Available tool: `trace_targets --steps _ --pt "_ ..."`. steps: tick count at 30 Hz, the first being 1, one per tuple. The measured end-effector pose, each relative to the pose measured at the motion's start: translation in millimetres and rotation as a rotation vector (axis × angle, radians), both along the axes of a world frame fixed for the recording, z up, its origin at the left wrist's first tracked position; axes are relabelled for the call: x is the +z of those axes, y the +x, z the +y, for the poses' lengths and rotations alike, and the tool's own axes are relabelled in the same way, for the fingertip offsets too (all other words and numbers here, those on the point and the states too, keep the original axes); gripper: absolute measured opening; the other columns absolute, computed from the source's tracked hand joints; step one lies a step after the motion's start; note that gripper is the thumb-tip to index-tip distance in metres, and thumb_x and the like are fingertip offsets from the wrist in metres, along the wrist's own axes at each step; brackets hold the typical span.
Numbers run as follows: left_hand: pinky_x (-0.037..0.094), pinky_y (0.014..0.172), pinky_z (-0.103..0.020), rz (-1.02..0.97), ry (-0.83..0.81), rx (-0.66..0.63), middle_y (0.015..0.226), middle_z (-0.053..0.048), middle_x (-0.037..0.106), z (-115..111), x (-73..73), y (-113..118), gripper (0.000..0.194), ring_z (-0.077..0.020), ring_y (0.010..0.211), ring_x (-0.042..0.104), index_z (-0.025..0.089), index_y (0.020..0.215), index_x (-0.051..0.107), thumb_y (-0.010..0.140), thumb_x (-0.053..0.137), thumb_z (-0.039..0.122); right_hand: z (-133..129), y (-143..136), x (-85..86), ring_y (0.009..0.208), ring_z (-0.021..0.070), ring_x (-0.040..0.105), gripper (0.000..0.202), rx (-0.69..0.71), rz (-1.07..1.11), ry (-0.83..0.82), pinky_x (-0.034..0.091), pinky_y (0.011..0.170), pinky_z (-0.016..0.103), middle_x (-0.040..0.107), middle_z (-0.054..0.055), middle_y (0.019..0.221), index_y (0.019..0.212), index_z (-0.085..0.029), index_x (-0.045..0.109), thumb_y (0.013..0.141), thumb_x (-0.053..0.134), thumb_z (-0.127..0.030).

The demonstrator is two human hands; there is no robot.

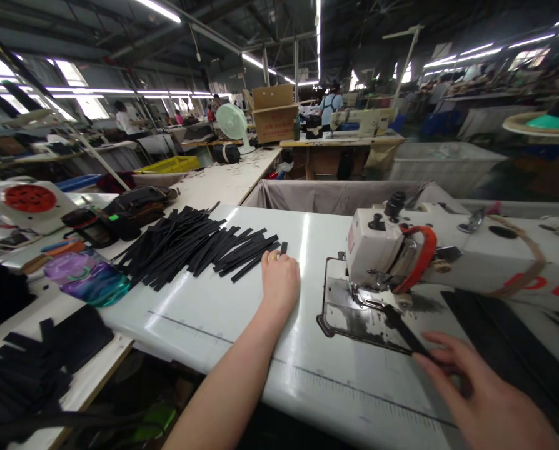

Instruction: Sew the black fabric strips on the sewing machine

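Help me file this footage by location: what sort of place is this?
Most likely a sewing factory floor: an industrial sewing machine stands at right, black strips lie heaped on the worktable, and long rows of strip lights hang over more workstations.

Skinny flat black fabric strip (408, 332), running kinda diagonal from the sewing machine's metal plate (361, 315) down into the right fingers (441, 359); another's poking out past the left hand (280, 275).

A garment-sewing factory floor; industrial sewing machines (392, 250) stand at near right and near left; rows of worktables and people (331, 105) fill the far side; fluorescent tubes (160, 9) hang overhead.
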State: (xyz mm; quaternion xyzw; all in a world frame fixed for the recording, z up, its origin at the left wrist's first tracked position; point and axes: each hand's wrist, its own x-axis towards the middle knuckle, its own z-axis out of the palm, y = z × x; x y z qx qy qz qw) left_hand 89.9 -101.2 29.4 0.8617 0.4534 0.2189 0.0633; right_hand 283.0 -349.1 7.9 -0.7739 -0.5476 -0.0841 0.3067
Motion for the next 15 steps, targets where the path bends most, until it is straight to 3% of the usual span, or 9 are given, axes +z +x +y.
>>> trace_targets --steps 2,5,7,8,11,13,15 --pt "0.043 0.098 -0.046 -0.167 -0.207 -0.171 0.096 -0.01 0.07 -11 3.2 5 0.026 -0.0268 0.104 0.058 0.014 0.088 0.071 0.095 0.049 0.026 13 -21 7.5 0.055 0.0185 0.067 0.033 0.116 0.163 -0.007 0.052 0.045 0.025 0.07 0.0 0.073 0.1 -0.027 0.059 0.093 0.046 -0.056" --pt "0.051 0.065 -0.028 -0.35 -0.89 -0.534 0.074 -0.002 0.065 -34 0.3 22 0.022 -0.0147 0.066 0.061 0.015 0.101 0.067 0.092 0.055 0.03 32 -36 12.9 0.059 0.0162 0.068 0.023 0.295 0.333 -0.105 0.055 0.055 0.02 0.068 -0.003 0.066 0.098 -0.027 0.062 0.097 0.045 -0.042" --pt "0.045 0.053 -0.022 -0.424 -1.182 -0.56 0.064 0.003 0.058 -45 -6.0 32 0.02 -0.0098 0.052 0.055 0.013 0.103 0.064 0.089 0.057 0.025 40 -35 12.4 0.078 0.0175 0.071 0.026 0.407 0.34 -0.14 0.058 0.07 0.023 0.073 0.001 0.083 0.108 -0.026 0.064 0.099 0.04 -0.031" --pt "0.043 0.05 -0.02 -0.449 -1.237 -0.532 0.061 0.004 0.056 -48 -9.4 35 0.018 -0.0086 0.049 0.052 0.013 0.101 0.063 0.088 0.057 0.023 43 -33 11.0 0.089 0.0184 0.07 0.03 0.461 0.302 -0.139 0.057 0.078 0.026 0.073 0.004 0.096 0.113 -0.025 0.064 0.098 0.038 -0.027" --pt "0.041 0.049 -0.02 -0.472 -1.141 -0.453 0.06 0.006 0.054 -51 -17.0 38 0.021 -0.0085 0.047 0.05 0.015 0.104 0.059 0.084 0.061 0.021 51 -25 4.2 0.101 0.0208 0.065 0.037 0.587 0.023 -0.082 0.055 0.087 0.033 0.067 0.009 0.11 0.121 -0.023 0.063 0.094 0.039 -0.014" --pt "0.047 0.059 -0.023 -0.436 -0.87 -0.404 0.074 0.002 0.061 -49 -18.2 36 0.028 -0.0109 0.058 0.056 0.017 0.108 0.058 0.081 0.067 0.018 55 -23 -1.2 0.101 0.0223 0.063 0.041 0.604 -0.204 -0.013 0.056 0.086 0.036 0.065 0.011 0.11 0.12 -0.02 0.064 0.091 0.038 -0.008" --pt "0.05 0.075 -0.028 -0.329 -0.537 -0.358 0.092 -0.003 0.064 -48 -17.0 33 0.022 -0.0155 0.078 0.061 0.016 0.102 0.062 0.081 0.068 0.015 58 -24 -6.1 0.102 0.0231 0.062 0.041 0.569 -0.353 0.033 0.056 0.086 0.037 0.064 0.013 0.111 0.117 -0.015 0.064 0.088 0.036 -0.004"
